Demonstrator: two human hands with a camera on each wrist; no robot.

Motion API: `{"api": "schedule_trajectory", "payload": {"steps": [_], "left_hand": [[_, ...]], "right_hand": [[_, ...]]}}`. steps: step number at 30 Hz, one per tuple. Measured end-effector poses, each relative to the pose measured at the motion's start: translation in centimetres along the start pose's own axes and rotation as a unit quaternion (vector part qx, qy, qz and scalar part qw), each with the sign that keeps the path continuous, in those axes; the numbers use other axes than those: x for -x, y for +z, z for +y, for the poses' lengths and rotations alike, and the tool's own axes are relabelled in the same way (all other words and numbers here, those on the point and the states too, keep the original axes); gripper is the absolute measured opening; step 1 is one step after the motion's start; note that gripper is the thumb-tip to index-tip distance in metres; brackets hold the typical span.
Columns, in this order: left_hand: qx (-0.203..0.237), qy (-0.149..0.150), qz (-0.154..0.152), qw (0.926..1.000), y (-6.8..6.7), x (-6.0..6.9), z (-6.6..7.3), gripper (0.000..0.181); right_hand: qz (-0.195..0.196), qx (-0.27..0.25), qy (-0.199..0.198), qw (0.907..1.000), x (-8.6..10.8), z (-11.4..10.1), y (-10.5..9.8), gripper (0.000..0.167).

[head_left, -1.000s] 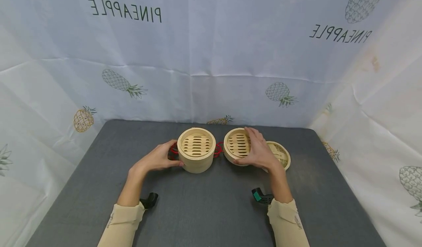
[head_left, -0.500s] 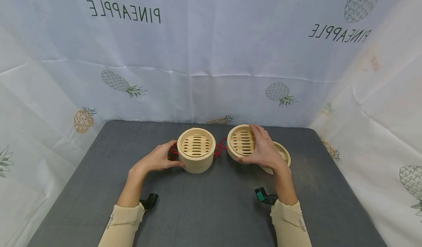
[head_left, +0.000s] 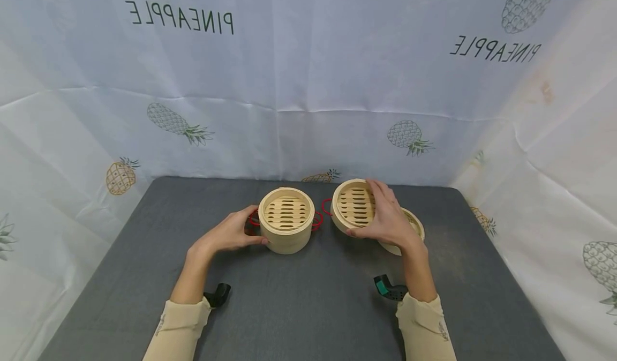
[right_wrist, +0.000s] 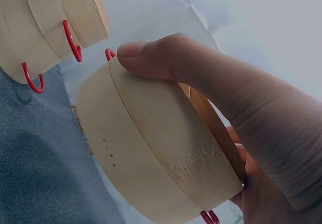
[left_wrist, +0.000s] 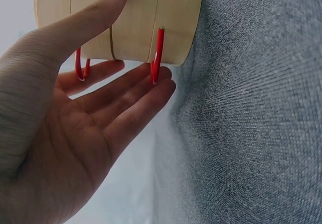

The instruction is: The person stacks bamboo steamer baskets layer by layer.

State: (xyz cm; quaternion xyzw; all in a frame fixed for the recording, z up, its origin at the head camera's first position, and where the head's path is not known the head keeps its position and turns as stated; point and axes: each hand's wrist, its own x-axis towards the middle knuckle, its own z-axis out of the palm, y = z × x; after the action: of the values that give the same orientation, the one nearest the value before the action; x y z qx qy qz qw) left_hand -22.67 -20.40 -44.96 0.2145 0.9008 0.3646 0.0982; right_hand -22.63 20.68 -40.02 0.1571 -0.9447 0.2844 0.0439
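Head view: hands hold a steamer stack and a shorter basket.

steamer stack: tan | right basket: tan | handle: red | tabletop: grey | backdrop: pineapple-printed | lid: seemingly tan

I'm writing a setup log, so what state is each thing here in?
Left steamer stack: upright on the table, uncovered.
Right steamer: uncovered, apparently held off the table.
Round lid: off both steamers, partly hidden.
Left hand: around the stack's side, thumb against its wall.
Right hand: gripping the right steamer's rim and wall.
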Motion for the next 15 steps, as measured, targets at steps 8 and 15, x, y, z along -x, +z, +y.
{"api": "schedule_trajectory", "payload": {"steps": [8,15], "left_hand": [[0.009,-0.001,-0.001,1.0000,0.04,-0.02,-0.06,0.082],[0.016,0.001,0.000,0.9999,0.07,-0.05,-0.06,0.081]], "right_hand": [[0.012,-0.002,-0.002,0.9999,0.09,-0.38,-0.24,0.136],[0.019,-0.016,-0.004,0.9997,0.18,-0.43,-0.45,0.135]]}}
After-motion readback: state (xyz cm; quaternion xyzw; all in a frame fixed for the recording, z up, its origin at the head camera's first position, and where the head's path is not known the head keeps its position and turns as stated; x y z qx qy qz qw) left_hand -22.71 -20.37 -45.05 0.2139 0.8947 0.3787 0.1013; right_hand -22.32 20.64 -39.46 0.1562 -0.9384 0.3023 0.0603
